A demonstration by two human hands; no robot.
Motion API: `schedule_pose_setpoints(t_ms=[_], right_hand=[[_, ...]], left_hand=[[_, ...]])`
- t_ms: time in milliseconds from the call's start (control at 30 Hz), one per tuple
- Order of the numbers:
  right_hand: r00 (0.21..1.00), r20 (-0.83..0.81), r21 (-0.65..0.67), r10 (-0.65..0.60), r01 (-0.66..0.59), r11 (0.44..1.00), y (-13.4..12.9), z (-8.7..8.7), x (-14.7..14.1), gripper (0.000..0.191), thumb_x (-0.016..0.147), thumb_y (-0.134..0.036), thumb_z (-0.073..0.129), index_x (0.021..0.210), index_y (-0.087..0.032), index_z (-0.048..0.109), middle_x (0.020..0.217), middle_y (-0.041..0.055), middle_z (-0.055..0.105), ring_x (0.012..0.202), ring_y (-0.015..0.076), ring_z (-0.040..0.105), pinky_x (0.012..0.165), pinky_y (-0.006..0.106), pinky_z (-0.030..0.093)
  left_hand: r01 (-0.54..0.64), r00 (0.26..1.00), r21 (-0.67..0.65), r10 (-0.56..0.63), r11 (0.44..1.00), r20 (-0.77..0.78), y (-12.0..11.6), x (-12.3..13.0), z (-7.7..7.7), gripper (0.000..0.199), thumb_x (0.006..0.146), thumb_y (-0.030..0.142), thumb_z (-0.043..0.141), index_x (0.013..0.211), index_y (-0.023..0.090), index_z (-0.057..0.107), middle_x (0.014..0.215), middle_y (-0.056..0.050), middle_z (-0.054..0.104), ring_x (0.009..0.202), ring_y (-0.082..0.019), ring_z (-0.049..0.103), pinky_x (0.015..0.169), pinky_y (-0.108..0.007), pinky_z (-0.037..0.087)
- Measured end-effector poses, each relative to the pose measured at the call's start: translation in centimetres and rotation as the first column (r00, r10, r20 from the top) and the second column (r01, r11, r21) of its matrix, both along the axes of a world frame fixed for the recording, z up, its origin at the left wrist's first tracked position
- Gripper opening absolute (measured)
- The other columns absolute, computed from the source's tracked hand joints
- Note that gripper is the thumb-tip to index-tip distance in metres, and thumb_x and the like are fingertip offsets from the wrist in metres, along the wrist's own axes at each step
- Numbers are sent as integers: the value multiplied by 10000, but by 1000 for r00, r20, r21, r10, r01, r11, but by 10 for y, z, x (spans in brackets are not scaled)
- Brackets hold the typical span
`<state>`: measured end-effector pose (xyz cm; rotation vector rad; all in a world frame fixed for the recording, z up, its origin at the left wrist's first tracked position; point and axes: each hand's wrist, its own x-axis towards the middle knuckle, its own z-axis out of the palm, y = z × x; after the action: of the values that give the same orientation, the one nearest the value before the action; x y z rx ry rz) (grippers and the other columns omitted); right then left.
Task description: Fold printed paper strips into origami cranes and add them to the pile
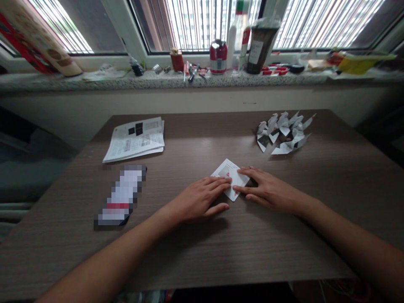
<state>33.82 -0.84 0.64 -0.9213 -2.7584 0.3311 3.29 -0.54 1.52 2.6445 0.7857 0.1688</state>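
A small folded square of printed paper [227, 167] lies flat on the brown table, turned so that its corners point toward and away from me. My left hand [205, 195] rests with outstretched fingers on its left side, the thumb apart and lower. From the right, my right hand [263, 187] touches the paper's right edge with spread fingertips. Neither hand grips it. Behind my right hand stands a cluster of folded paper figures [284, 132], set in a curve. Red and grey print shows on the paper between my hands.
Printed sheets [135, 139] lie stacked at the back left of the table [189, 248]. A phone with a blurred screen [121, 195] lies nearer. Along the windowsill [113, 84] stand a red can [218, 58], a bottle [239, 38], a dark cup [260, 48] and small items.
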Motion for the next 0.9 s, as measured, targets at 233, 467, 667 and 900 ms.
schedule_pose_setpoints(t_ms=[233,467,667,900], right_hand=[[999,-20,-92,40,-42,995,-7,0,6,543,968,-321,714,1472,-457,564,1727,-45,237,1579,350,244,1272,600,268],[999,-26,-97,31,-33,995,-3,-3,6,523,993,-364,671,1494,-442,546,1719,-2,280,1574,340,269,1254,619,290],[911,-297,-176,-287,243,954,8,-8,-11,258,1037,-312,571,1282,-259,632,1287,103,718,1192,275,678,1023,478,550],[868,-364,-125,-337,313,941,13,-13,-26,70,957,-227,647,1025,-240,659,1132,99,683,1049,268,660,913,435,550]], left_hand=[[8,1000,2,-8,1000,5,0,0,0,566,1084,570,420,1523,219,482,1663,-81,393,1518,-256,392,1266,-431,303],[57,998,-11,-57,998,0,2,-4,2,547,1073,567,462,1529,267,493,1681,-60,360,1541,-261,356,1274,-446,288],[105,994,9,-105,994,-32,-1,-4,6,578,1036,624,498,1533,328,505,1709,-56,290,1565,-313,298,1267,-510,281],[46,998,78,-43,996,-40,-13,5,3,631,1029,657,472,1561,318,474,1688,-103,333,1541,-359,328,1236,-549,306]])
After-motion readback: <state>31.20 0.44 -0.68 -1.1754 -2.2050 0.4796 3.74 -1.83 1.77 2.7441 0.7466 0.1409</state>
